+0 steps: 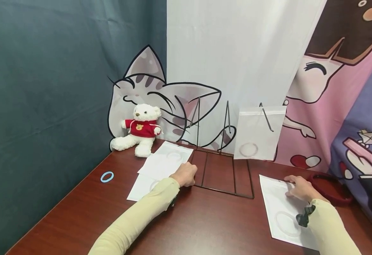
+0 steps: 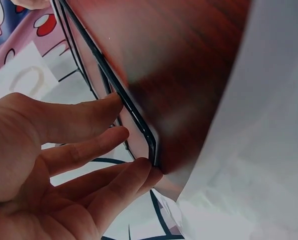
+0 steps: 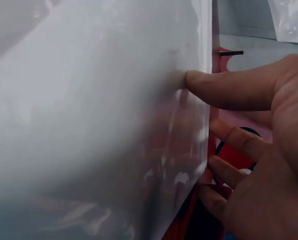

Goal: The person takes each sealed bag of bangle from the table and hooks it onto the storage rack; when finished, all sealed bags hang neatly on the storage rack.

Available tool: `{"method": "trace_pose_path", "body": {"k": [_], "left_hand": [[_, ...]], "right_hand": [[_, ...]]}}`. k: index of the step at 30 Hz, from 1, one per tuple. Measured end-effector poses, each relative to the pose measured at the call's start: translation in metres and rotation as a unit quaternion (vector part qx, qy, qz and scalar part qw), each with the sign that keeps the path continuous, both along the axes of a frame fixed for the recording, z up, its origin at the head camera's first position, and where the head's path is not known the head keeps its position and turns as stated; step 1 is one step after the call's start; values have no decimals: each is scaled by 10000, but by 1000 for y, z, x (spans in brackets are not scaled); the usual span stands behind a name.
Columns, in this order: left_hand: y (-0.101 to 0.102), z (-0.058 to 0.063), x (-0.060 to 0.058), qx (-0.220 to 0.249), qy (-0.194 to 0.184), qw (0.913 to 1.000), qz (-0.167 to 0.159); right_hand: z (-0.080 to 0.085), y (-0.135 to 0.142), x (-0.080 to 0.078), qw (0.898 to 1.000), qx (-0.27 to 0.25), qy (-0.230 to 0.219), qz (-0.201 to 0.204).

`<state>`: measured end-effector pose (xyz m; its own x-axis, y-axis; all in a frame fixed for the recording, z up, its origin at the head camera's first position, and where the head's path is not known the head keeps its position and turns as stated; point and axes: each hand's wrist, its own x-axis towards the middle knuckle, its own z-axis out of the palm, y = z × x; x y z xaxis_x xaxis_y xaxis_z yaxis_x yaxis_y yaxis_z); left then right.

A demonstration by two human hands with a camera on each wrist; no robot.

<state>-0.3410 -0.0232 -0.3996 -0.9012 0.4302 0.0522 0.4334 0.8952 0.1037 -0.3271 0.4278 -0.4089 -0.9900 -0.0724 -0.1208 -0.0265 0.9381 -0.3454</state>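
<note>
A black wire display rack [image 1: 235, 193] with upright hooks stands on the table. My left hand [image 1: 185, 174] is at its front left corner, thumb and fingertips gripping the dark rod [image 2: 131, 112] in the left wrist view. On the right lies a flat white zip bag [image 1: 270, 202] with a ring shape showing through. My right hand [image 1: 300, 189] pinches its upper edge; in the right wrist view the thumb [image 3: 204, 85] presses the glossy face of the bag, fingers at the edge behind. Another white bag [image 1: 259, 131] hangs on the rack's right hook.
Two overlapping white bags [image 1: 160, 164] lie left of the rack. A light blue ring [image 1: 107, 176] is near the left edge. A white teddy bear [image 1: 141, 129] in a red top sits at the back left. A dark red rounded thing [image 1: 327, 198] lies beyond my right hand.
</note>
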Motion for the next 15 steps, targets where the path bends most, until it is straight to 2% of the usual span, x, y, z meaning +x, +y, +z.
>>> {"method": "trace_pose_path", "body": {"k": [3, 10, 15], "left_hand": [[-1, -1, 2, -33, -54, 10000, 19], [-3, 3, -1, -90, 23, 10000, -9], [-1, 2, 1, -124, -136, 9998, -29]], "right_hand": [[-1, -2, 3, 9999, 82, -12, -60], [-3, 3, 0, 9991, -1, 237, 350], [-5, 2, 5, 9996, -124, 185, 150]]}}
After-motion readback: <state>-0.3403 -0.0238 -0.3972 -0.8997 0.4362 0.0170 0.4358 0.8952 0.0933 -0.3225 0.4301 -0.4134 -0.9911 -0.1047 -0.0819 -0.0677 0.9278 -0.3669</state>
